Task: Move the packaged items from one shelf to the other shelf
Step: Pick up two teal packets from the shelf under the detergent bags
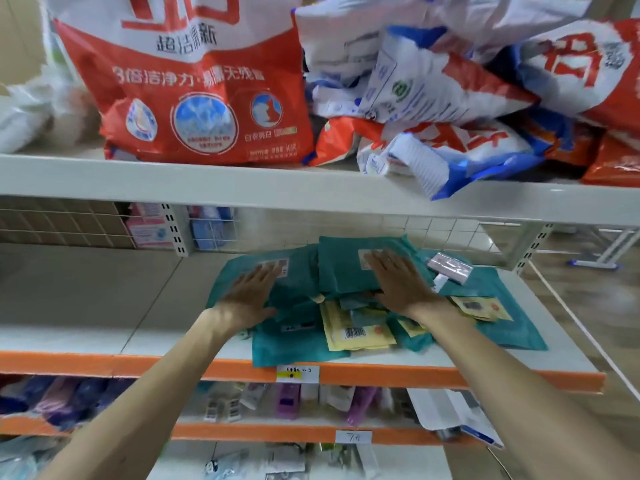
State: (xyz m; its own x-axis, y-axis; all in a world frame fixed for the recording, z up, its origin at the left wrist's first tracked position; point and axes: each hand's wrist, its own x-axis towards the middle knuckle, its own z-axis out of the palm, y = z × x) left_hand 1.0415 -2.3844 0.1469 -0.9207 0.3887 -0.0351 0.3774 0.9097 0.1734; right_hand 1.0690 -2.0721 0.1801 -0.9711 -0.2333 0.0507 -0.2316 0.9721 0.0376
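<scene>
Teal packages [346,271] lie under both flat hands, left [251,296] and right [401,285], fingers straight and together.

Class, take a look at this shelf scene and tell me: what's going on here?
A person rests both hands flat on a pile of teal packets on the orange-edged shelf. The left hand presses one packet at the pile's left, the right hand one nearer the back. Yellow packets lie mixed into the pile. Nothing is lifted yet. Large red-and-white bags crowd the shelf above.
</scene>
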